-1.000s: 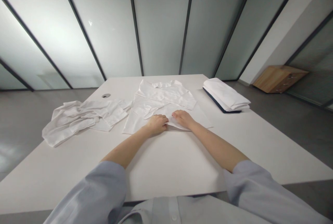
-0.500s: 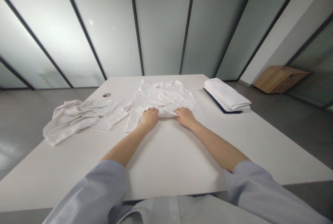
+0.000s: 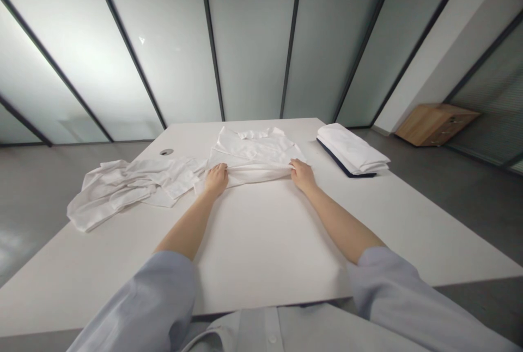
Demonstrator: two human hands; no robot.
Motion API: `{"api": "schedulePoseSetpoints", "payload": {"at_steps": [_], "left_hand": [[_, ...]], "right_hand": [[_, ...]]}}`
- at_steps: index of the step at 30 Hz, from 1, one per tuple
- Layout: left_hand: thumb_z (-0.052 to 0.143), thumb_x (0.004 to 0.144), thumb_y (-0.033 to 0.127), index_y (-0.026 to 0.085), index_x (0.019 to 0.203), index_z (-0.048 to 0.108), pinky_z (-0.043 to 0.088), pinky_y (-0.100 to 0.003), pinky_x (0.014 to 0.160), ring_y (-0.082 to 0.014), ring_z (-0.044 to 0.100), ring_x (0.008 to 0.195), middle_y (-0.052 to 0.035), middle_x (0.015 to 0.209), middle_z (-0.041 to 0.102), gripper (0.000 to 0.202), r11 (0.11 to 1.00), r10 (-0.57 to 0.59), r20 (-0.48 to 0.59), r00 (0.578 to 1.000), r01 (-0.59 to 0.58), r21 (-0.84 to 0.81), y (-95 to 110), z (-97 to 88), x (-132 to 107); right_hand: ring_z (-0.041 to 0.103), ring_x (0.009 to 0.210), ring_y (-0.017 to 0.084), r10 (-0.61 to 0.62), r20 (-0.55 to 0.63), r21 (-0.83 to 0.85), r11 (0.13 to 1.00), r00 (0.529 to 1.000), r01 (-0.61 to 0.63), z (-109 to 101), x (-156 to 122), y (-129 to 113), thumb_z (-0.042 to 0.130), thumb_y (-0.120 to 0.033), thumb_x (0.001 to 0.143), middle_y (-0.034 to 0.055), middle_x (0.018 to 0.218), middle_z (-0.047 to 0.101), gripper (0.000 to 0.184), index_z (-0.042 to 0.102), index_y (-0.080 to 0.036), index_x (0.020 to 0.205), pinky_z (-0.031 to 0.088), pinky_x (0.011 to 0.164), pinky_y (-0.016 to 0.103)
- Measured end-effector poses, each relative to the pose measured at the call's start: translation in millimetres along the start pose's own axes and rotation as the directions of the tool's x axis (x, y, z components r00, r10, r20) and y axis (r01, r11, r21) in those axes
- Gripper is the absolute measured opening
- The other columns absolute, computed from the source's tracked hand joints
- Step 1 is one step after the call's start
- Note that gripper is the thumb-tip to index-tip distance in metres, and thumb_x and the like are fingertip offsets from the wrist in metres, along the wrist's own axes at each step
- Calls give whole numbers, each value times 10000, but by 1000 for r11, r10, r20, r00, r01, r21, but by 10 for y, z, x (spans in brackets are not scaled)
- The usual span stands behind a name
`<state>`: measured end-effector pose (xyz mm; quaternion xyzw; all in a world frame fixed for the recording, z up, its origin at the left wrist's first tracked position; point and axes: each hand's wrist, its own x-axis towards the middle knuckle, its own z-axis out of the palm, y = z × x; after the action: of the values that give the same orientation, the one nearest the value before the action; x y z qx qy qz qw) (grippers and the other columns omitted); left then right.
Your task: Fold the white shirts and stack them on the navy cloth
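A white shirt [image 3: 257, 147] lies across the middle of the table, its collar at the far side. Its near part is folded over into a band that stretches between my hands. My left hand [image 3: 217, 178] is closed on the left end of this band. At the right end, my right hand [image 3: 303, 174] grips the same cloth with bent fingers. The fingertips are partly hidden in the fabric. Left of the shirt, close to my left hand, a crumpled white garment [image 3: 134, 186] is spread loosely.
On the right of the white table [image 3: 269, 254] sits a stack of folded white cloth [image 3: 353, 147] on a dark board [image 3: 347, 165]. A round cable hole [image 3: 166, 152] is at the far left. Beyond stand frosted glass panels [image 3: 249, 41] and a wooden cabinet [image 3: 435, 125].
My hands have moved apart, left hand leftward and right hand rightward. The shirt's near edge is now drawn into a straight, folded band between them.
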<state>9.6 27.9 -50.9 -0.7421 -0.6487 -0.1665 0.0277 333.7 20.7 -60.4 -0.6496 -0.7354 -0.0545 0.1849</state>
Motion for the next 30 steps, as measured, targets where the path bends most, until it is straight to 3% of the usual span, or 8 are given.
{"api": "schedulePoseSetpoints", "payload": {"at_steps": [4, 8, 13, 16, 19, 24, 27, 30], "left_hand": [[353, 930, 224, 185, 1192, 518, 451, -310, 876, -212, 618, 1068, -93, 1137, 676, 312, 1000, 14, 182, 983, -11, -17, -32, 67, 22], [345, 935, 236, 196, 1177, 525, 471, -308, 824, -225, 642, 1029, -96, 1101, 689, 305, 999, -24, 187, 982, 20, 25, 3, 39, 22], [315, 950, 248, 196, 1204, 511, 481, -335, 815, -243, 648, 1024, -115, 1077, 693, 325, 996, -64, 182, 981, 51, 74, 59, -100, 43], [317, 951, 250, 192, 1184, 533, 476, -344, 856, -242, 637, 1053, -117, 1112, 684, 323, 997, 16, 244, 970, -35, 72, 55, -251, 60], [337, 937, 258, 190, 1175, 566, 462, -328, 911, -226, 616, 1094, -102, 1179, 663, 337, 985, 147, 365, 919, -169, 27, 11, -474, 50], [402, 892, 423, 226, 1215, 594, 450, -268, 931, -201, 603, 1108, -47, 1264, 629, 424, 941, 336, 464, 820, -315, -124, -81, -983, 95], [418, 881, 446, 227, 1174, 617, 451, -273, 923, -210, 619, 1072, -46, 1215, 655, 416, 943, 329, 350, 877, -324, -75, -34, -1182, 302], [356, 921, 362, 174, 1154, 594, 448, -321, 921, -238, 621, 1066, -109, 1165, 666, 382, 975, 201, 129, 971, -211, 71, 96, -1101, 589]], "right_hand": [[505, 1225, 225, 5, 157, -12, 1000, 988, -4, 72, 0, -14, 392, -125, 897, 120, 1357, 547, 474, 477, -161, 1362, 359, 1025, 339], [527, 1205, 245, 54, 233, -64, 997, 971, -40, 3, -4, -84, 395, -148, 903, 108, 1361, 548, 440, 522, -195, 1321, 407, 968, 344], [612, 1070, 242, 172, 279, -129, 982, 945, -141, -195, 14, -119, 356, -241, 947, 116, 1174, 660, 349, 587, -206, 1206, 453, 842, 313], [626, 1037, 238, 184, 318, -143, 979, 930, -145, -340, 33, -79, 359, -258, 948, 127, 1158, 665, 344, 588, -205, 1199, 454, 811, 296], [615, 1066, 234, 91, 427, -106, 993, 900, -50, -538, 29, 16, 392, -217, 916, 131, 1193, 655, 338, 623, -175, 1159, 447, 838, 280], [623, 1047, 215, -147, 607, 163, 985, 781, 58, -1027, 21, 263, 480, -167, 811, 61, 1162, 683, 331, 694, -187, 1062, 457, 866, 249], [630, 1016, 227, -110, 524, 149, 988, 845, 36, -1249, 174, 331, 487, -219, 829, 65, 1112, 700, 322, 697, -191, 1072, 465, 858, 263], [611, 1051, 237, 11, 323, -23, 1000, 946, -3, -1205, 436, 258, 445, -253, 889, 118, 1150, 678, 321, 667, -159, 1100, 443, 866, 268]]}}
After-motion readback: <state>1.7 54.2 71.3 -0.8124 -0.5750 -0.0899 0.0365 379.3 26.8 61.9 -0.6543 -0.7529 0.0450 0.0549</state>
